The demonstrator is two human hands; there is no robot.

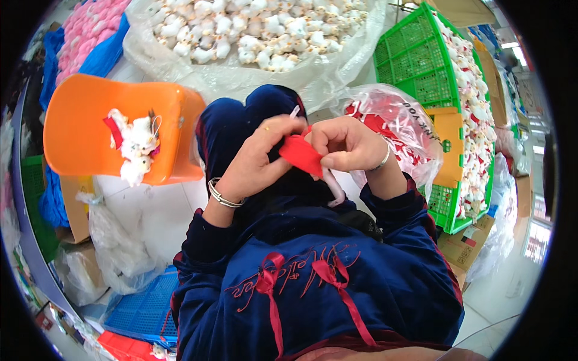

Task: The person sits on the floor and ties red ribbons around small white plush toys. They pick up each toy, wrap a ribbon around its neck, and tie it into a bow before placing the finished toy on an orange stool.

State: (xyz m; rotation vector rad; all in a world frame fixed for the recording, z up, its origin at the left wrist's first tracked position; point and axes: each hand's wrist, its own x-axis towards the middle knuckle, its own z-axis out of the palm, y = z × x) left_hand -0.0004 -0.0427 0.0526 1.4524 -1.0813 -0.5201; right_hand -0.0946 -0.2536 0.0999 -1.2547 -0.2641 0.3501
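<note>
Above my lap, my left hand (260,157) and my right hand (349,144) hold a small piece of red cloth (300,155) between them. The left fingers curl round its far side, with the thumb against its near edge. My right thumb and forefinger pinch its right end. A thin, pale, curved strip (335,191) hangs below the right hand; what it belongs to is hidden. Another pale tip (294,112) sticks up beyond the left fingers. On an orange chair (72,129) to the left lie several small white plush toys (139,144), with a bit of red cloth beside them.
A large clear plastic sheet (141,36) ahead holds a heap of white plush pieces. To the right stand a clear bag (415,141) of red cloth pieces and a green crate (415,57) beside many white-and-red toys. A blue crate (141,310) sits at lower left.
</note>
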